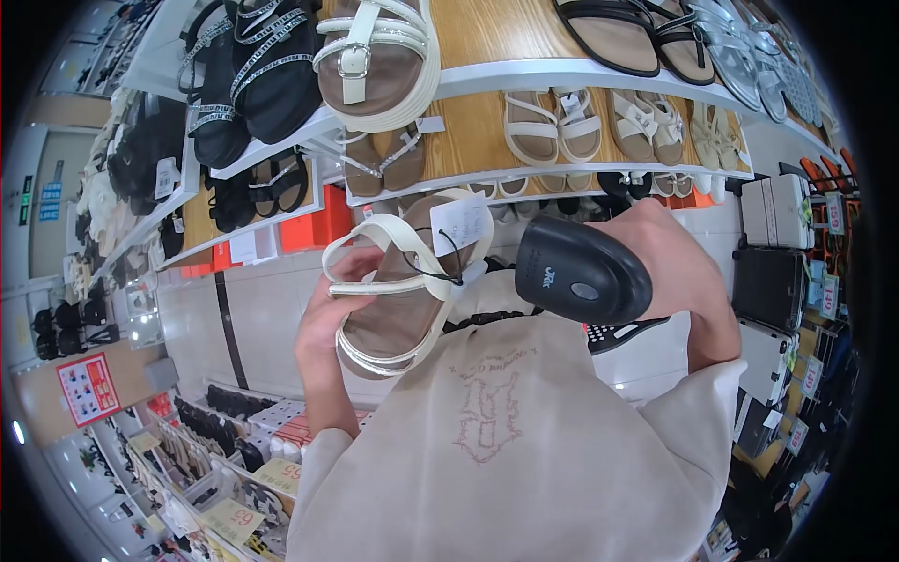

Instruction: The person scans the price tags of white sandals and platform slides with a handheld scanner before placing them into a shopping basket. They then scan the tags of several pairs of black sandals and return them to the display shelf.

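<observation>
My left hand (330, 314) grips a white strappy sandal (398, 314) with a brown insole, its fingers passing under the straps at the side. A white tag (462, 225) hangs from the sandal on a black cord. My right hand (660, 248) is wrapped round a black handheld scanner (581, 272), whose head points left toward the tag without touching it. Part of a black keypad device (623, 334) shows below the scanner; what holds it is hidden.
Ahead, wooden shelves (487, 33) with white edges (599, 75) carry several pairs of sandals. Red boxes (323, 220) stand under them. Suitcases (773, 211) line the right side. Racks of shoes with price signs (234, 520) are at the lower left.
</observation>
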Available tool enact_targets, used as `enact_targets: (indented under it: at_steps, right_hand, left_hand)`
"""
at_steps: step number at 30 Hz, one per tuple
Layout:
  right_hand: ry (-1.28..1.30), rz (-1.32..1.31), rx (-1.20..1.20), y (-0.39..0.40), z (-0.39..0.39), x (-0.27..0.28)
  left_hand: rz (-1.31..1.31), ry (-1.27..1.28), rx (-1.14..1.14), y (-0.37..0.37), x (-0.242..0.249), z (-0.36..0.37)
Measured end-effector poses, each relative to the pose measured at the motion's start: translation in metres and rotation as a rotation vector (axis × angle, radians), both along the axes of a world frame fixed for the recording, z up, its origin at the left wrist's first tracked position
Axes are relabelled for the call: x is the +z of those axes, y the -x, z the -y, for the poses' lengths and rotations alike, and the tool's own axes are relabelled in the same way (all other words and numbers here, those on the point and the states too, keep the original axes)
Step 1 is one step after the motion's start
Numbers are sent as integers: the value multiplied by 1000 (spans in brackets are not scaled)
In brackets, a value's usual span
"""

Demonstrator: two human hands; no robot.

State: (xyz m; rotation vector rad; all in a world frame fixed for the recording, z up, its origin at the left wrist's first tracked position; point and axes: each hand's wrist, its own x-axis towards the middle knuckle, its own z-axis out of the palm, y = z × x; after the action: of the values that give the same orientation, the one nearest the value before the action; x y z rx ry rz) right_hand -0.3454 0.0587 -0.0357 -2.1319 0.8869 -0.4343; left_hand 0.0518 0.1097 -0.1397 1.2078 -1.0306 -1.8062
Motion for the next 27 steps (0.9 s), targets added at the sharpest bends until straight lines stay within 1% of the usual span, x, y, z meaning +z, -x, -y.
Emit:
enact_targets:
  at_steps: [2,4,5,7,10,17,19,20,22,23,24,26,27]
  right_hand:
    - [21,14,4,0,1,4]
    - [37,10,28,4,2,11]
    - [38,7,29,6,4,14]
    - [84,32,109,9,7,18]
    - [118,37,88,4,7,20]
    - [57,43,154,7,3,20]
    - [95,-28,-33,11,-8,19]
    - [107,-29,-26,10,-15,21]
    - [100,40,-182,8,-29,25]
    - [135,30,-117,17,-32,15]
    - [145,27,-115,20,-33,7]
    - [-24,97,-8,22,-35,-7]
    - [-20,95,-7,19,-42,-22]
  left_hand:
    - [-15,-4,13,-6,0,-1]
    - [75,-1,44,-8,2,-1]
    - [72,0,46,-8,4,-1]
    - [46,-5,61,-7,8,-1]
    - [28,18,24,-9,11,1]
    - [0,20,45,-13,6,-6]
    - [-29,-20,24,-11,11,-4]
    - [-30,-9,30,-10,13,-2]
    - [-64,-1,-13,-9,17,1]
    - [-67,11,-11,-7,19,1]
    - [-91,-2,-7,-4,23,0]
    - [-120,-9,-4,15,30,3]
    - [-117,121,38,38,35,6]
